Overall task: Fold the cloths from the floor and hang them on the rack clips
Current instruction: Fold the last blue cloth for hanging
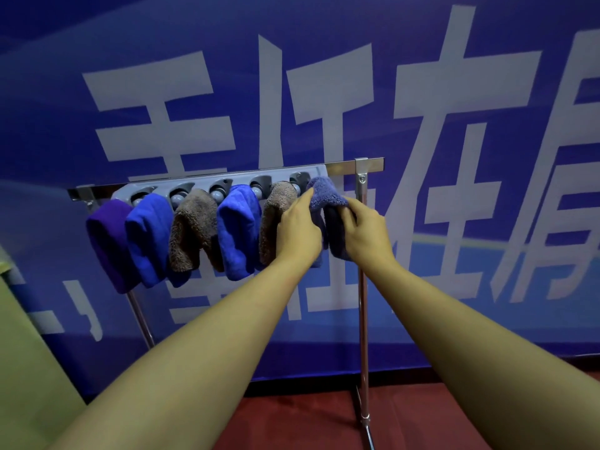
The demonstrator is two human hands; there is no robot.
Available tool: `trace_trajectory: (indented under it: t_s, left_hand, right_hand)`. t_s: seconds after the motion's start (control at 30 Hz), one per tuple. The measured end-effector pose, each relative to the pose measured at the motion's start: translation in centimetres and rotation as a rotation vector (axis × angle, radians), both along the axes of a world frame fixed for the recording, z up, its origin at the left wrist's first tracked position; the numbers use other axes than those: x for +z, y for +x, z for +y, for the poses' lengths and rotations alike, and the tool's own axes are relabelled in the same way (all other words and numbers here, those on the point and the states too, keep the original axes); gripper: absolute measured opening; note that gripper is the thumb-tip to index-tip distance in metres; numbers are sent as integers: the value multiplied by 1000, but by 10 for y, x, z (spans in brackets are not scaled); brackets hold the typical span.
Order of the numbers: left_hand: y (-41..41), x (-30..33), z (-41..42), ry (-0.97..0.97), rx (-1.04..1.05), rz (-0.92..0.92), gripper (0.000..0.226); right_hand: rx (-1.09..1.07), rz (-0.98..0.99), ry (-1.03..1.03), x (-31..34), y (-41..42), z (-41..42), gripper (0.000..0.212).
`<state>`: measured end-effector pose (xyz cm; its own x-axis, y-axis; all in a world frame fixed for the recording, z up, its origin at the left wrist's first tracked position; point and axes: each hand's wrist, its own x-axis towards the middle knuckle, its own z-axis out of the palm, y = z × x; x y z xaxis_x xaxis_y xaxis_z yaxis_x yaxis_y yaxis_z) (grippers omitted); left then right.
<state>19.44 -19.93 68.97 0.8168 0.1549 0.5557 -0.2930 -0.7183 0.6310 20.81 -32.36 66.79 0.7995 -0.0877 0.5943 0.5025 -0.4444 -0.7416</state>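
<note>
A grey clip bar (319, 172) runs along a chrome rack rail (344, 167). Several folded cloths hang from its clips: a purple one (107, 241), a blue one (147, 238), a brown one (191, 228), another blue one (238, 228) and another brown one (274, 216). At the right end a lavender cloth (324, 193) sits up against the last clip. My left hand (297, 232) pinches its left side, fingers reaching up toward the clip. My right hand (365, 232) grips its right fold, whose dark underside hangs between my two hands.
The rack's chrome right post (363, 319) stands just right of my right hand and runs down to a red floor (292, 420). A blue banner with large white characters (324, 92) fills the wall behind. A green panel (29, 352) stands at the left.
</note>
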Motion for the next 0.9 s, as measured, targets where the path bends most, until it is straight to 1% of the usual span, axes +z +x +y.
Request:
trace_trajectory:
  t_s: [0.13,0.27,0.33,0.4,0.5,0.53,0.63,0.7,0.83,0.9]
  left_hand:
    - [3,-10,0,-160,-116,47,55]
    - [1,-18,0,-254,-194,97,57]
    - [0,-22,1,-278,-223,118,53]
    - [-3,-26,3,-271,-227,109,52]
    - [-11,-29,2,-221,-167,71,55]
    - [-13,-30,1,-191,-134,48,56]
    - [-19,-28,-1,-21,11,-11,60]
    - [-19,-26,-1,28,38,-4,64]
    - [-24,-28,-1,-41,-34,24,70]
    - [-28,-29,0,-77,-53,37,65]
  right_hand:
    - [143,21,97,-13,-1,14,35]
    - [209,55,116,-17,-3,19,36]
    - [238,76,99,-18,-6,17,38]
    - [235,78,104,-21,-7,14,37]
    - [185,87,143,-20,-8,10,33]
    - [163,88,142,-19,-8,10,33]
    - [96,72,95,-14,-11,10,29]
    - [71,59,72,-12,-12,11,27]
    - [40,65,42,-10,-15,10,29]
    - [41,77,51,-13,-18,9,32]
